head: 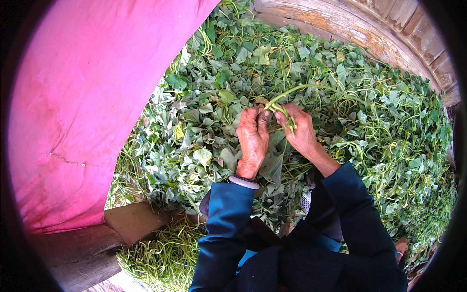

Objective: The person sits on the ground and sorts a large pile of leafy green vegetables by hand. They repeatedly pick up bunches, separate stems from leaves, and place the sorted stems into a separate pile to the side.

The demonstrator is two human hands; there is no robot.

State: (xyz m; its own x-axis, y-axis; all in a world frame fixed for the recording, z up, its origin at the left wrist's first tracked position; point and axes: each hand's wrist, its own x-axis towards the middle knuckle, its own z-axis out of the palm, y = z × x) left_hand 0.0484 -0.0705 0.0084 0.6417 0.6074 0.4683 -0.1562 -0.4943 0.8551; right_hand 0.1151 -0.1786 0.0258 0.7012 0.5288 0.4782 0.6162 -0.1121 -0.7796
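My left hand (253, 133) and my right hand (299, 127) are raised close together over a wide heap of leafy green vines (226, 91). Between my fingertips is a green plant stem (310, 86). My left thumb and fingers pinch one part of it, and my right hand grips short stem pieces beside it. The long end arches up and to the right over the leaves. A pale bangle (244, 182) is on my left wrist. Large leaves hang below my hands. How the stem pieces join cannot be told.
A pink cloth (80, 91) hangs at the left. Below it are a wooden beam (76, 252) and a brown block (136, 221). A pile of thin stems (164, 255) lies at the lower left. A curved-looking wooden wall (346, 27) borders the heap at the upper right.
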